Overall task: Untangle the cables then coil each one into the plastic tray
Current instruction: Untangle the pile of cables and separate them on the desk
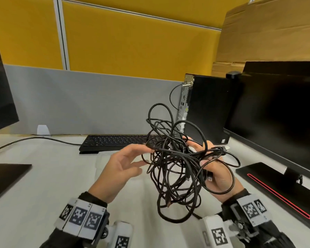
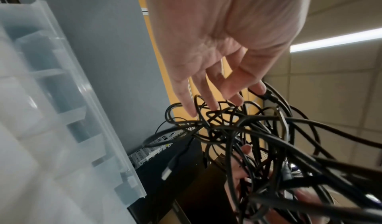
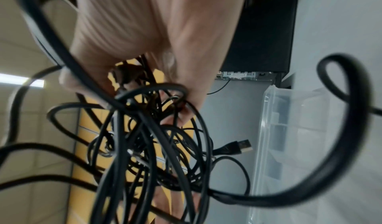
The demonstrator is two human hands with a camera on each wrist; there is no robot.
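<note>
A knot of several black cables (image 1: 179,165) hangs in the air above the white desk, held between both hands. My right hand (image 1: 207,155) grips the right side of the knot, fingers curled round a bunch of strands (image 3: 144,129). My left hand (image 1: 145,154) is at its left edge. Its thumb and forefinger pinch one strand and the other fingers (image 2: 212,103) spread straight against the loops. A USB plug (image 1: 226,148) sticks out to the right, and loose loops dangle below. The clear plastic tray (image 2: 62,96) lies on the desk beneath; its divided compartments (image 3: 289,129) show in both wrist views.
A black keyboard (image 1: 115,142) lies behind the hands. A black computer tower (image 1: 208,108) stands at the back right beside a monitor (image 1: 279,111), whose base (image 1: 276,190) sits near my right wrist. Another monitor base (image 1: 4,174) is at the left, with a grey divider behind.
</note>
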